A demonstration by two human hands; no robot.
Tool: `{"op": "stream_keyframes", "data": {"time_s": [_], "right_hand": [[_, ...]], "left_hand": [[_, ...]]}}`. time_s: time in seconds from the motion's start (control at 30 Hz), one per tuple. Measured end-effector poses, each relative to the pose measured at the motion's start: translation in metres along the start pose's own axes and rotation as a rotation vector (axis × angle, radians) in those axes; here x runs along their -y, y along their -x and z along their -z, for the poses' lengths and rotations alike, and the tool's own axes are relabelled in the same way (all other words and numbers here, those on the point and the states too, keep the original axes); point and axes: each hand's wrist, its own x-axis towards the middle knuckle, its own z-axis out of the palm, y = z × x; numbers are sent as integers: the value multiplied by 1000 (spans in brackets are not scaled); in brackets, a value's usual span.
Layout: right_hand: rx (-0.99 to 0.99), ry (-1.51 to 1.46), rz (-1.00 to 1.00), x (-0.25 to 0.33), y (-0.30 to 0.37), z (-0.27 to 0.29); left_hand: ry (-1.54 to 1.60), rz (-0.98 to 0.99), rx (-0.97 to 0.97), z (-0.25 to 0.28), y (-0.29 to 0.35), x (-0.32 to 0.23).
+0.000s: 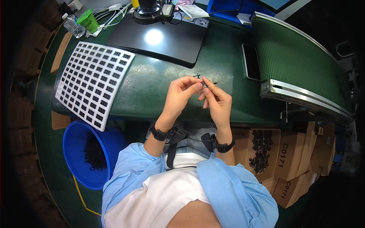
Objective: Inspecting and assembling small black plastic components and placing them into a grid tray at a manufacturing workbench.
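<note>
Small dark part (204,83), pinched between the fingers of left hand (182,94) and right hand (217,102), held above the green surface (159,81), details too small to tell

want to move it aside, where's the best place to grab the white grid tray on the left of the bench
Probably the white grid tray by its near corner, which overhangs the bench edge above the blue bucket. Come from below-left, thumb on top and fingers underneath; elsewhere it lies flat, and its pockets hold small dark parts.
</note>
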Motion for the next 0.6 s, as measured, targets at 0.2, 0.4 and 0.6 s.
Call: {"op": "stream_keyframes", "data": {"time_s": [0.2, 0.4, 0.6], "right_hand": [[-22, 48, 36, -1, 3, 0], [-77, 23, 25, 1, 4, -2], [-96, -13, -89, 2, 6, 10]], "left_hand": [[-9, -8, 1, 1, 2, 2], [-6, 16, 6, -5, 2, -1], [-294, -66, -67, 18, -20, -32]]}}
